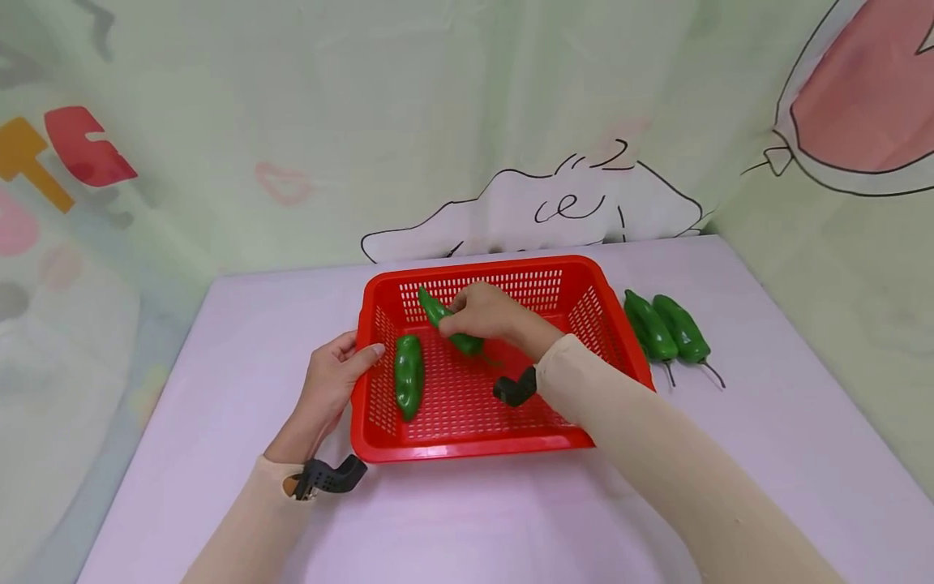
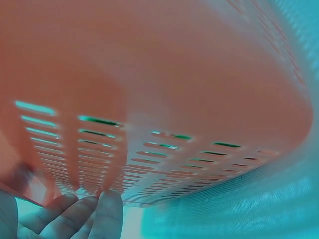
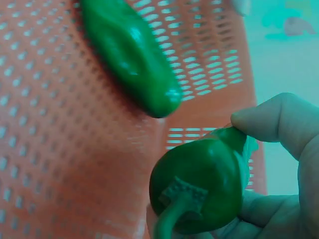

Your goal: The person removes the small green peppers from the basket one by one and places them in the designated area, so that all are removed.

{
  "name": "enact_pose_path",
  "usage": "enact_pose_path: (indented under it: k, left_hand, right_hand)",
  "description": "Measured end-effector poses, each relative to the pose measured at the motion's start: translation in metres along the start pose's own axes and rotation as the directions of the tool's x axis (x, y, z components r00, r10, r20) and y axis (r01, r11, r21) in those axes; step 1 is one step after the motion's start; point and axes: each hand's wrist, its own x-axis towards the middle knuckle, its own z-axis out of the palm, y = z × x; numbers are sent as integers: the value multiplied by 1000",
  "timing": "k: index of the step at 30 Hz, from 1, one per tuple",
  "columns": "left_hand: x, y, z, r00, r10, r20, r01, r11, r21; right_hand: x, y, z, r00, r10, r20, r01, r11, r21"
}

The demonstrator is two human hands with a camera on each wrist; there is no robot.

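Inside the red basket (image 1: pixel 584 312), the right hand (image 1: pixel 485 312) grips a green pepper (image 1: pixel 448 320), fingers curled round it, stem toward the wrist. Just left of that hand, a second pepper (image 1: pixel 409 375) lies on the basket floor by the left wall. Against that wall's outer side, the left hand (image 1: pixel 332 377) rests with fingers relaxed, holding nothing. Well right of the hand, beyond the basket's right wall, two more peppers (image 1: pixel 667 328) lie touching on the table (image 1: pixel 219 341).

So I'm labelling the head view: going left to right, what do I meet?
Left hand on the red slotted plastic basket's rim → green pepper lying in the basket → green pepper held by the right hand → two green peppers on the table.
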Motion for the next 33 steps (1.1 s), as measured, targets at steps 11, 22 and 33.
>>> enact_pose_path:
  k: [11,22,33]
  left_hand:
    - [-1,-3,-4,1000,5,-12,-5,1000,1]
    - [-1,-4,-3,1000,15,0,-15,1000,-16]
    - [-1,0,1,1000,17,-5,-17,1000,-2]
  right_hand:
    - [-14,-9,-19,999,11,-33,-8,996,90]
    - [-27,4,-45,995,53,-79,-43,993,113]
    - [-46,15,-74,988,83,-130,-65,989,135]
